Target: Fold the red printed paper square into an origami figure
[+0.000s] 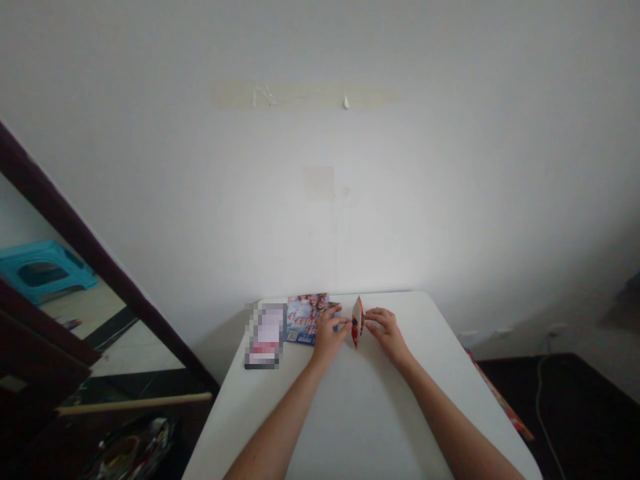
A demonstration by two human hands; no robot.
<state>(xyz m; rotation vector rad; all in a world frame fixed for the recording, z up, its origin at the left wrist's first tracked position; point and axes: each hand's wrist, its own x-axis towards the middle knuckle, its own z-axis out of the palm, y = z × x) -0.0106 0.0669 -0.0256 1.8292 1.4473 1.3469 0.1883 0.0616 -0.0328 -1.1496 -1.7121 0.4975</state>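
Above the far part of the white table, a small folded piece of printed paper [357,321], reddish with a pale inner face, stands on edge between my hands. My left hand [331,331] pinches it from the left with thumb and fingertips. From the other side, my right hand [385,330] has its fingertips closed against the paper's right face. Partly behind my left hand lies a blue printed leaflet [300,317] with pictures of people and a square code. A pixelated, phone-like slab [267,335] lies to the left of the leaflet.
The white table [360,413] stands against a pale wall [450,167] with old tape marks. At left are a dark-framed mirror [100,233] showing a blue stool, and a black-lined bin [133,447] on the floor. A cable [543,400] hangs at right.
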